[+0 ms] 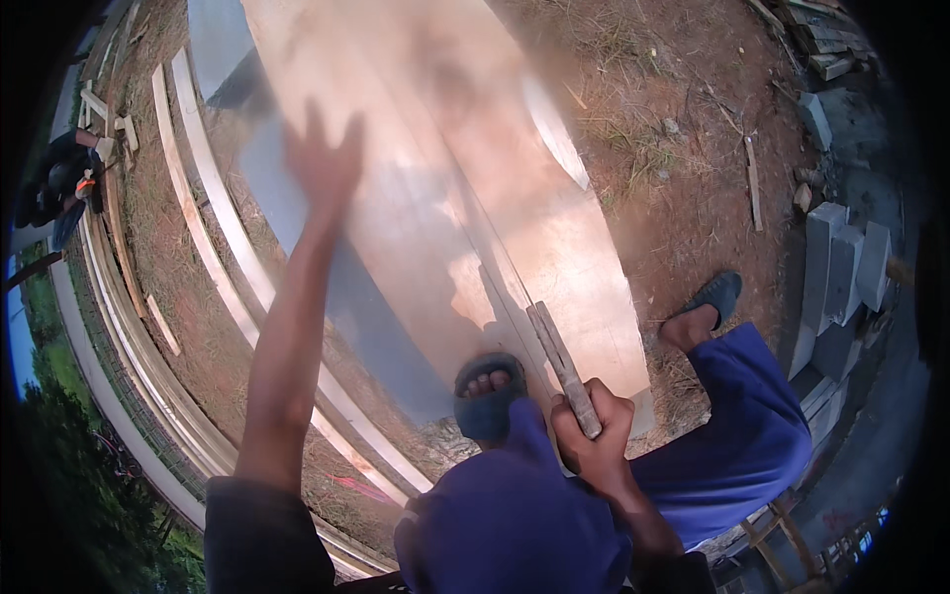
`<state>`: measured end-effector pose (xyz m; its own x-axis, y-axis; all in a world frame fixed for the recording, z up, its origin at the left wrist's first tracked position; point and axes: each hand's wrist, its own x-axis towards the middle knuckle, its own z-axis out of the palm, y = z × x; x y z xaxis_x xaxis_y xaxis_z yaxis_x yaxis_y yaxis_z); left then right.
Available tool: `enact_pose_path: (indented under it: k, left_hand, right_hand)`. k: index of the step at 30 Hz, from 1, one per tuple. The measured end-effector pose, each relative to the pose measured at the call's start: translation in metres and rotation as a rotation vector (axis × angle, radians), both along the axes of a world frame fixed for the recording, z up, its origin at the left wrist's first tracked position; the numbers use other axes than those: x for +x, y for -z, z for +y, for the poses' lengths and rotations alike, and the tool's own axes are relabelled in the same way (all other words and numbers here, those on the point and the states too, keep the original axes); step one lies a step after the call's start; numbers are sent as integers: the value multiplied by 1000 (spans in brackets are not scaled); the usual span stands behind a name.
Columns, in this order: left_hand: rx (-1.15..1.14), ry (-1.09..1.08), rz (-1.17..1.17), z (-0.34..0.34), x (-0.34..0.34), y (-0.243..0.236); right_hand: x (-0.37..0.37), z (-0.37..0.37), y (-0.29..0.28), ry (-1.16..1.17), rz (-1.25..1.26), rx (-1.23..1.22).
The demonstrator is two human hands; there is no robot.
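Observation:
My left hand [323,158] is stretched out with fingers spread on or just over a pale plywood sheet [356,247], slightly blurred. A long straight line runs down the sheet. Near its lower end my right hand [594,426] grips a short, rough wooden piece [554,346] lying along that line, beside my sandaled foot [485,386] resting on the sheet. My other sandaled foot [703,312] is on the dirt at the right. A grey-blue sheet [366,337] lies under the plywood's left side.
Long timber strips [198,198] lie along the left. Grey blocks [831,277] are stacked at the right, with scrap wood [826,54] above. A person [74,173] crouches at the far upper left, near a path. Dirt with dry grass borders the sheets.

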<state>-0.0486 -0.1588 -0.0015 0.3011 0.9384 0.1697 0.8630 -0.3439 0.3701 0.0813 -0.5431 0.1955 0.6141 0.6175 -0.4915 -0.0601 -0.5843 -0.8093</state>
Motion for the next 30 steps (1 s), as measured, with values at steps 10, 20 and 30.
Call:
enact_pose_path:
  k: [10,20,30]
  left_hand:
    - [-31,-14,-7,1,40,-13]
    - [-8,-15,4,2,22,-13]
    - [-45,-26,-20,7,18,-12]
  right_hand:
    - [37,120,96,-102,-221,145]
    - [-12,-78,-29,-47,-43,-22]
    - [8,47,33,33,65,3]
